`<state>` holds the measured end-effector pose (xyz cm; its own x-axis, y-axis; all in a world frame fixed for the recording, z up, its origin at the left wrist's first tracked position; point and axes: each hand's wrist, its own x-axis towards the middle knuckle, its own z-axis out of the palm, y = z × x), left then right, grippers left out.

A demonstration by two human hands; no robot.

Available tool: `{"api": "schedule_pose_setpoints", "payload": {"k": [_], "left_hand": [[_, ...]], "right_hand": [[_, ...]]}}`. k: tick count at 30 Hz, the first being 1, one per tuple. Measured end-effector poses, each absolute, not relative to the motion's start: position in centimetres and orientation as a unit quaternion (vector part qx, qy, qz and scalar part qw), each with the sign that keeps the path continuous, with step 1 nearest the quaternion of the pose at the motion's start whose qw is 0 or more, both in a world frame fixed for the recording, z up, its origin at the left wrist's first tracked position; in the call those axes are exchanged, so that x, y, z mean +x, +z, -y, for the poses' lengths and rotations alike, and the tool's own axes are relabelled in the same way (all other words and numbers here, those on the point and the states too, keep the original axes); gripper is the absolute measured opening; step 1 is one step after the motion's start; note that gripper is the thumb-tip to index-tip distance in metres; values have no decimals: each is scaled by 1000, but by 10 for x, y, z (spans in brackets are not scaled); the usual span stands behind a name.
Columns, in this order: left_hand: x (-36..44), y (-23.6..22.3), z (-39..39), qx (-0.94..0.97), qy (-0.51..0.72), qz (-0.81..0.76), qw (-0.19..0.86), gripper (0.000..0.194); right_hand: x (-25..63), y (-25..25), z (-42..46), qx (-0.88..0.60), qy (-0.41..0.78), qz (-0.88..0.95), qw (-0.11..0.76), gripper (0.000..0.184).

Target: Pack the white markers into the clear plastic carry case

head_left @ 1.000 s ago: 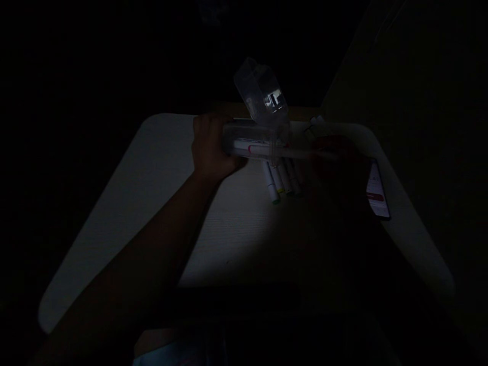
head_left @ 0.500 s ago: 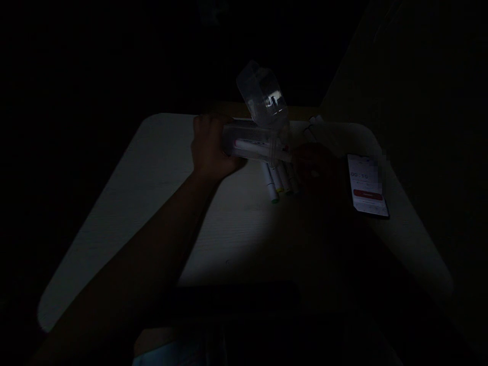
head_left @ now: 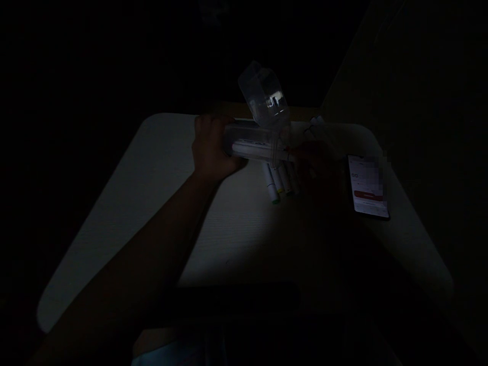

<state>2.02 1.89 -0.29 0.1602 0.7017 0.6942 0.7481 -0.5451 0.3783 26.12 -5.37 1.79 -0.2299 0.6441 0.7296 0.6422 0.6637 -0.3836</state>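
My left hand (head_left: 212, 147) is wrapped round the base of a clear plastic marker case (head_left: 249, 132), which lies on its side with its mouth to the right. Its hinged lid (head_left: 265, 94) stands open above the mouth. Inside the case lie white markers (head_left: 253, 150), at least one with a pinkish end. At the mouth, my right hand (head_left: 314, 165) is in deep shadow, its fingers closed on the end of a white marker (head_left: 286, 155) that reaches into the case. Several loose markers (head_left: 271, 185), with green and yellow ends among them, lie below the mouth.
A lit phone (head_left: 368, 187) lies on the right of the white table (head_left: 236, 229), showing a timer-like screen. More markers (head_left: 314, 124) rest near the far edge, behind my right hand. The room is very dark, and shadow covers the table's front right.
My right hand has shifted slightly at the mouth of the case, and the marker in it sits a little further left inside. My left hand and the case have barely moved.
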Motion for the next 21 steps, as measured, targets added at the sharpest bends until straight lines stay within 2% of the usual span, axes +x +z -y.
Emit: {"api": "schedule_pose_setpoints", "payload": {"k": [8,14,21], "left_hand": [[21,-2,-19,-758,-435,483,59,63],[21,-2,-19,-753,-425,497,74,68],[21,-2,-19,-756,-423,491,94,70]], "right_hand": [[255,23,61,-425,20,775,468,26],[256,23,59,-463,-57,748,473,19],[256,23,59,-449,-63,751,480,16]]}}
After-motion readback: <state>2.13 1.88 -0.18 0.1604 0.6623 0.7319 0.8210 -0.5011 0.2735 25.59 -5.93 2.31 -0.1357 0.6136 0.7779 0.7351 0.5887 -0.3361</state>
